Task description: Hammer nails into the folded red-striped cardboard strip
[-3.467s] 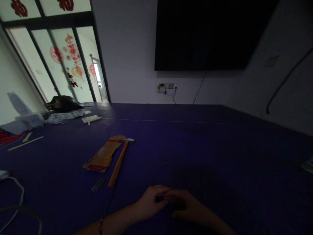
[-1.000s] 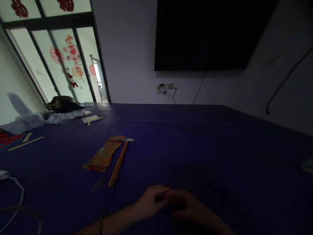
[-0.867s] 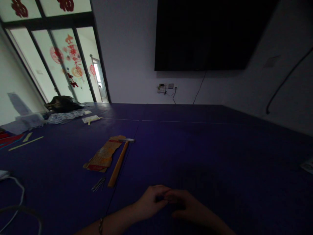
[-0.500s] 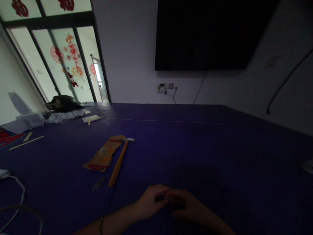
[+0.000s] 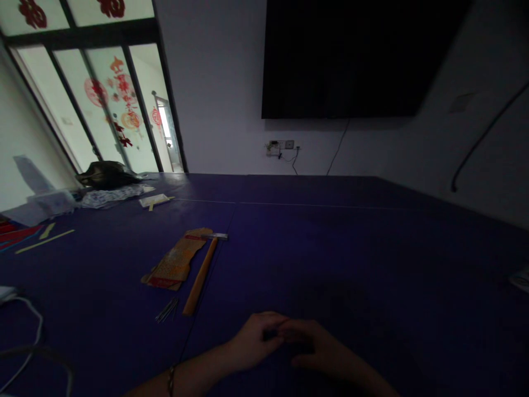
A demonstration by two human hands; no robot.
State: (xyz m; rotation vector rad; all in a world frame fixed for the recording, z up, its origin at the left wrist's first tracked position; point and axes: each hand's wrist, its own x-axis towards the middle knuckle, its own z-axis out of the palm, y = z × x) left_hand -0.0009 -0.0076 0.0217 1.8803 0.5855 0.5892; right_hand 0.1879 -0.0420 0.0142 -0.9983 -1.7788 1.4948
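My left hand (image 5: 254, 342) and my right hand (image 5: 320, 347) meet at the fingertips over the near part of the purple table (image 5: 330, 242). Both have loosely curved fingers with the thumbs held apart, and I see nothing in either. To the left of my left hand lies a hammer (image 5: 201, 273) with a wooden handle and a metal head. Its head rests by the far end of a torn piece of brown cardboard (image 5: 176, 262). Several thin nails (image 5: 167, 310) lie in a small bunch near the handle's end.
A white cable (image 5: 38, 325) curls at the left edge. Farther back are yellow strips (image 5: 45, 241), a clear plastic box (image 5: 53, 203), a dark bag (image 5: 108, 175) and a small white packet (image 5: 154, 200). A large black screen (image 5: 355, 60) hangs on the wall behind the table.
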